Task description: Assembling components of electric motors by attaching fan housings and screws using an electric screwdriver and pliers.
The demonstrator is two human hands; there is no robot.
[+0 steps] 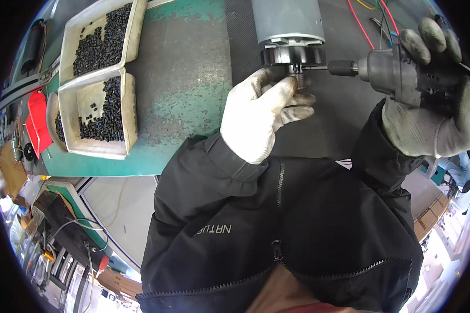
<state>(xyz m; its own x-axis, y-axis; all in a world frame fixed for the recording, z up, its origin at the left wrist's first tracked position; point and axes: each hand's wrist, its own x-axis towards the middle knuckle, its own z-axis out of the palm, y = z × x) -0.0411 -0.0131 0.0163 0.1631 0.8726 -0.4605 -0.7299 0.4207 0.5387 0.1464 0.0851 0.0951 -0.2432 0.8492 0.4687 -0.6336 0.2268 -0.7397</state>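
A grey cylindrical motor [288,20] lies at the far middle of the bench, its black round end [277,56] toward me. Out of that end sticks a short ridged shaft [300,81]. My left hand [261,107], in a white glove, closes its thumb and fingers around the shaft; they hide part of it. In a dirty glove, my right hand [428,125] grips a dark power screwdriver [391,75] held level. Its thin bit [318,68] points left and reaches the shaft beside the black end. Whether the bit sits in a screw I cannot tell.
Two pale bins, a far one [133,39] and a nearer one [130,112], hold many small black parts on the green bench at left. A red container [38,122] stands beyond them. Coloured wires [361,23] and pliers [377,25] lie at the far right.
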